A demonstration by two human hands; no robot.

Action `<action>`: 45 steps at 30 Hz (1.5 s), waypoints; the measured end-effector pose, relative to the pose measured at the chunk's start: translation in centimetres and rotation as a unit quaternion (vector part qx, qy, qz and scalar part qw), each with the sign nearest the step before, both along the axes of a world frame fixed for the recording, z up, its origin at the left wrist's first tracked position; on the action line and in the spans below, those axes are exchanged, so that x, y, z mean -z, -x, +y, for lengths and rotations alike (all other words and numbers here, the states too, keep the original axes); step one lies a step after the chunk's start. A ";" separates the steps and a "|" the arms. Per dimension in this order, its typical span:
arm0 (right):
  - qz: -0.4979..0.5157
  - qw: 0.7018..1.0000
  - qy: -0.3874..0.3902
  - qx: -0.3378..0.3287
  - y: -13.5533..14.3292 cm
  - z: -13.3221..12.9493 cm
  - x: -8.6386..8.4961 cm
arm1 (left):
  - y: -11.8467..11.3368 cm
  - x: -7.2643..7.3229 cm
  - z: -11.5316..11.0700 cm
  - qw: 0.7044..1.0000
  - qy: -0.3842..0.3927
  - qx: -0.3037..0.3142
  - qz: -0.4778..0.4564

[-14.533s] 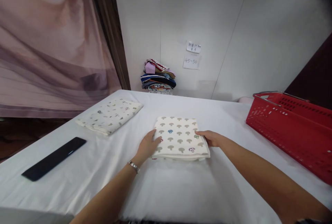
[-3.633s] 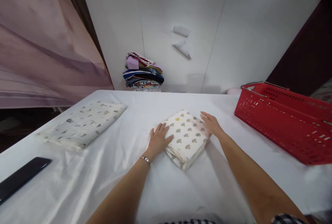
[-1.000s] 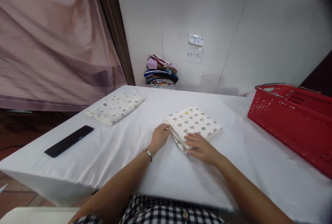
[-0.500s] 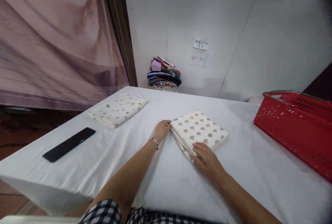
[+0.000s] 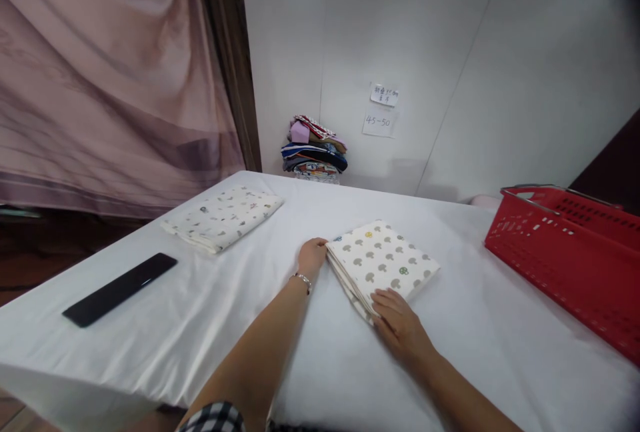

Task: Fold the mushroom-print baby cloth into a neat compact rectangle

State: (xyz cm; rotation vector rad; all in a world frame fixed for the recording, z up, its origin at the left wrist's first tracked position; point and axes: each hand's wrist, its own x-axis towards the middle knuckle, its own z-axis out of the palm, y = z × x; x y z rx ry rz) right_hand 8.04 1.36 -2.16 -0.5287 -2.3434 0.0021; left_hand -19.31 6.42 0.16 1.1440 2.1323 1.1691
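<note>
A folded white cloth point(image 5: 383, 259) printed with grey mushroom shapes and a few coloured motifs lies on the white-covered table, its layered edges facing me. At its left corner, my left hand point(image 5: 313, 255) pinches the fabric between thumb and fingertips. My right hand point(image 5: 397, 319) grips the near corner, fingers resting on the top layer; the thumb is mostly hidden. Farther left, a second folded white cloth point(image 5: 230, 215) with small scattered prints lies flat, apart from both hands.
A long black flat object point(image 5: 123, 287) lies on the table point(image 5: 210, 312) at left. A red plastic basket point(image 5: 560, 252) stands at right. Beyond the far edge is a stack of folded fabrics point(image 5: 314, 152). Paper notes point(image 5: 380, 122) hang on the wall; a pink curtain point(image 5: 110, 72) hangs at left.
The camera view has shifted slightly. Both hands remain at the same corners of the mushroom-print cloth, with the right fingers lying a little flatter on it.
</note>
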 end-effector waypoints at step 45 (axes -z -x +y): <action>-0.053 0.998 -0.036 0.017 -0.2 -0.7 0.8 | -3.2 0.7 -1.9 0.886 -0.027 0.314 0.339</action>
